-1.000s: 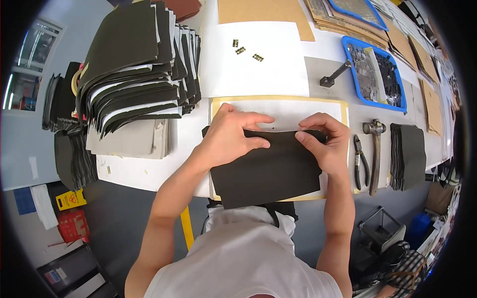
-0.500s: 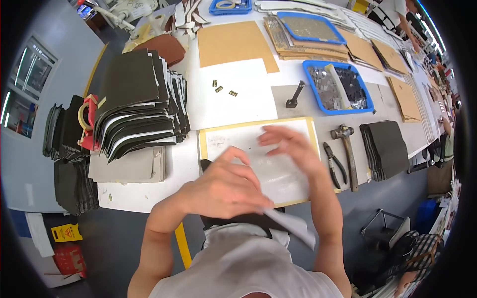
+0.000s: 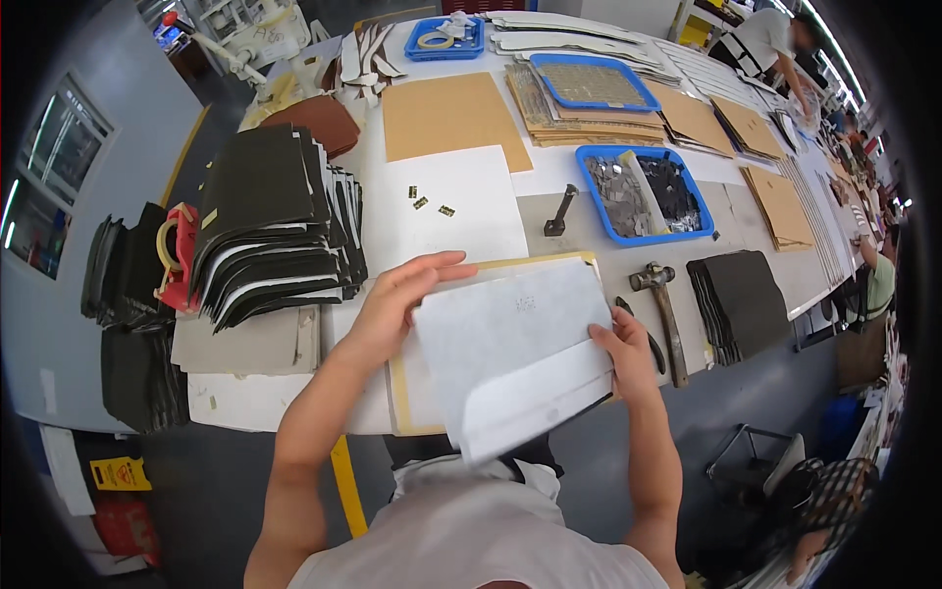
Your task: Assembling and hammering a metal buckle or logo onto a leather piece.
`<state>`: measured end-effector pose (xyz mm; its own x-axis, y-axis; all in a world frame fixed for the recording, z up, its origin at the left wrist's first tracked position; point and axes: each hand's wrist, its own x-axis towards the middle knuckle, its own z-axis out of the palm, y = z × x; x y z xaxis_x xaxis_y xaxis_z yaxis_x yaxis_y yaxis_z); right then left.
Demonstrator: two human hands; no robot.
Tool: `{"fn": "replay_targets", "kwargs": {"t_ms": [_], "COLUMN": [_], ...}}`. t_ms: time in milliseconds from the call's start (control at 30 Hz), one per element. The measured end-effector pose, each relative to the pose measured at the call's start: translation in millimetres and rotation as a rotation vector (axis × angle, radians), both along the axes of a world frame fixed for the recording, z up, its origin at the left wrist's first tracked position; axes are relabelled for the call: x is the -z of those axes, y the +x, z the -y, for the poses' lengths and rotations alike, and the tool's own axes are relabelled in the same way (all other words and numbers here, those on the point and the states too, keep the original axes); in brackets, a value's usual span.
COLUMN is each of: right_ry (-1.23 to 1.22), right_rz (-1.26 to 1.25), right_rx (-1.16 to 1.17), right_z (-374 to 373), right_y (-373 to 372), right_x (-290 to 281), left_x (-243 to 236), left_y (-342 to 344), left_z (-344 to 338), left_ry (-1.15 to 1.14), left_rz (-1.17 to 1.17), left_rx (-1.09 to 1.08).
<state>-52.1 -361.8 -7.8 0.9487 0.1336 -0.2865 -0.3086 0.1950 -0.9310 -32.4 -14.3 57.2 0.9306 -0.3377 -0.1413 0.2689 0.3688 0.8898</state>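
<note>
My right hand point(image 3: 628, 348) grips the right edge of a pale, folded sheet point(image 3: 505, 339), thumb on top. At its upper-left corner my left hand point(image 3: 402, 294) is open, fingers stretched out and thumb partly hidden. Beneath lies a white board with yellow edging point(image 3: 397, 393). A hammer point(image 3: 667, 314) and mostly hidden pliers point(image 3: 624, 306) lie to the right. Beyond are several small gold pieces point(image 3: 420, 203) on white paper point(image 3: 442, 231) and an upright black metal tool point(image 3: 557, 221).
Black sheet stacks stand left point(image 3: 260, 177) and right point(image 3: 731, 309), beside a red tape dispenser point(image 3: 172, 275) at left. Blue trays point(image 3: 618, 231), cardboard piles point(image 3: 706, 128) and brown paper point(image 3: 442, 113) cover the back. A co-worker point(image 3: 785, 54) bends at the far right; a chair point(image 3: 746, 452) stands lower right.
The sheet, black side up a second ago, has been turned pale side up. My right hand has closed on its right edge; my left hand has risen to its upper-left corner.
</note>
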Motion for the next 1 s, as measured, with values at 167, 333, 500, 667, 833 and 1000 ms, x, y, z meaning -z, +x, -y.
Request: {"fn": "replay_targets", "kwargs": {"t_ms": [167,333,500,667,833,1000], "right_ry": [-0.488,-0.528,-0.202,-0.182,-0.109,-0.013], "right_rz": [0.165,0.298,0.251,0.306,0.444,0.592], "right_rx": [0.036,0.057,0.076,0.035,0.04,-0.122], "right_z": [17.3,39.1,44.3,47.1,60.6,74.0], "right_y": [-11.5,-24.3,-31.8,-29.8,-28.9,-19.0], "right_x": [14.3,33.2,24.7,28.7,43.4,31.1], "left_x": [47.6,47.1,43.6,43.6,46.4,81.1], "left_y": [-17.5,-58.7,-85.8,-83.7,-57.1,-36.7], "left_z": [17.4,42.9,46.1,41.6,19.1,23.6], "left_ry": [0.4,0.82,0.706,0.649,0.104,0.994], "left_rz": [0.18,1.088,1.432,1.38,0.447,0.934], "left_rx": [-0.038,-0.258,-0.348,-0.405,0.117,0.381]}}
